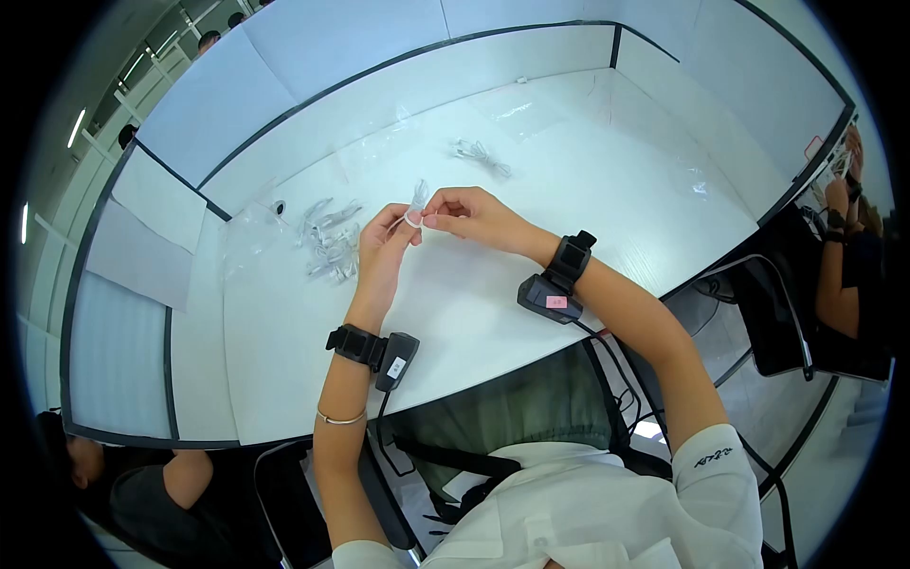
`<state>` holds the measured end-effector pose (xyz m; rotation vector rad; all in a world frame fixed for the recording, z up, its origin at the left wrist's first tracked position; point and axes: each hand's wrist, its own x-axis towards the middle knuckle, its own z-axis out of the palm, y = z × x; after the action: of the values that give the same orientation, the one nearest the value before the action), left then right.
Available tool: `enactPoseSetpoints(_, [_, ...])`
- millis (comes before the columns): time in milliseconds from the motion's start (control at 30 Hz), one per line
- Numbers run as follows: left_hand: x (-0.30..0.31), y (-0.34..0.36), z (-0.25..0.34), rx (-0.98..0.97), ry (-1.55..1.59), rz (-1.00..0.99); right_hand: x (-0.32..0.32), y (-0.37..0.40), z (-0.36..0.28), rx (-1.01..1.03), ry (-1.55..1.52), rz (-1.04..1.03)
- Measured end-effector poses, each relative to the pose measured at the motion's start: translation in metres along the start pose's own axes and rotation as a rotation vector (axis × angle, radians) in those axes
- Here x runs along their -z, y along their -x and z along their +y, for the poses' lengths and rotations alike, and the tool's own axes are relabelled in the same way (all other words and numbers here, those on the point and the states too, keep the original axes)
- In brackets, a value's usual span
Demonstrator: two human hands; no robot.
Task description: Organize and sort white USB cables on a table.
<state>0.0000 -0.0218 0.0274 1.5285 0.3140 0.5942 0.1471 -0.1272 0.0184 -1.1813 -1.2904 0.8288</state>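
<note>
My left hand (381, 242) pinches the white cable (419, 195); my right hand (481, 220) appears pinched closed on it too. Keep tension light, even.

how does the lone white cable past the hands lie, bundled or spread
Bundled: the white cable lies with its strands gathered close together.

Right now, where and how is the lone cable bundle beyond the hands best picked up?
Probably by pinching the lone cable bundle across its middle, coming from the near side with the right hand once free, since that hand is closer. It lies long and slanting, apart from the pile, so a crosswise grip should gather its strands.
</note>
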Motion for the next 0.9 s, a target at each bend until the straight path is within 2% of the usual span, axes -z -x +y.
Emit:
enactPoseSetpoints(133, [0.000,0.002,0.008,0.030,0.006,-0.024,0.004,0.000,-0.004,-0.077,-0.135,-0.061])
enactPoseSetpoints(233, [-0.006,0.005,0.016,0.045,0.058,0.032,0.005,0.004,-0.008,-0.085,-0.222,-0.089])
enactPoseSetpoints(367, [0.003,0.004,0.013,0.078,-0.046,-0.152,0.011,0.005,-0.008,-0.122,-0.246,-0.083])
enactPoseSetpoints(433, [0.002,0.004,0.012,0.121,-0.048,-0.243,0.008,0.004,-0.011,-0.152,-0.199,-0.053])
enactPoseSetpoints(667, [0.006,0.004,0.008,0.237,-0.266,-0.326,0.000,0.004,0.002,-0.076,0.156,-0.063])
enactPoseSetpoints(800, [0.006,0.003,0.006,0.256,-0.379,-0.279,-0.004,0.004,0.003,0.040,0.452,0.041])
enactPoseSetpoints(900, [0.001,0.003,0.010,0.248,-0.365,-0.197,-0.010,0.009,-0.009,0.019,0.455,0.158])
